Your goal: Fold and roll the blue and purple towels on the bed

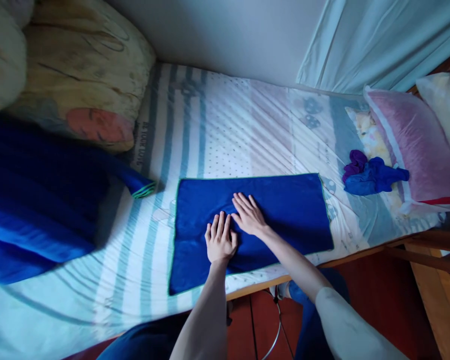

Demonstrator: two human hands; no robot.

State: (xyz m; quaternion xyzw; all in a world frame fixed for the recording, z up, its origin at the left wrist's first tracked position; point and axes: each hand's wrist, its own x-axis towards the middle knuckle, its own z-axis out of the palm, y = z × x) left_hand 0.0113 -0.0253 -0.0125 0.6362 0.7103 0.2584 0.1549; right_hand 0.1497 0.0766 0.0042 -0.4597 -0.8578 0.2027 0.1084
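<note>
A blue cloth (292,210) with green edging lies spread out as a rectangle on the bed sheet (228,125). Both hands rest flat on it, near its middle. My left hand (221,239) has its palm down and its fingers apart, pointing away from me. Just to the right and slightly farther off, my right hand (249,215) presses flat with fingers extended, its thumb close to the left hand's fingers. Neither hand holds anything. Small creases show in the cloth around the hands.
More blue fabric with green edges (41,200) is heaped at the left, before a large yellowish bundle (86,65). Small blue and purple cloths (375,175) lie at the right by a pink pillow (420,145). The bed's wooden edge (258,287) runs along the near side.
</note>
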